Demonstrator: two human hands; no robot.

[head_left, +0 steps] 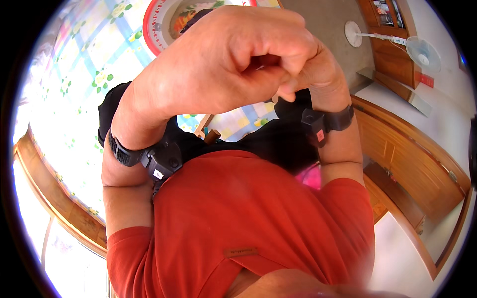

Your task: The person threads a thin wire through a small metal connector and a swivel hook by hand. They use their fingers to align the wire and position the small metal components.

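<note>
My left hand [233, 62] is raised close in front of me, its fingers curled into a loose fist. Whatever it may hold is hidden inside the curl. Against its fingertips, on the right, is my right hand [320, 67], mostly covered by the left one, so its fingers do not show clearly. Both wrists carry a black strap; a dark box on the left strap [163, 158] and another on the right strap [314, 126] stand out. Beyond the left hand is a white basin with a red rim [150, 30] and a colourful pattern inside. A dark object [195, 21] shows partly above my left wrist.
A flowered, checked cloth [74, 74] spreads at the left, bordered by a curved wooden edge [54, 181]. My black-clad legs [248, 135] lie below my hands. A white standing fan [423, 53], a wooden cabinet [392, 59] and a wooden door [412, 164] are at the right.
</note>
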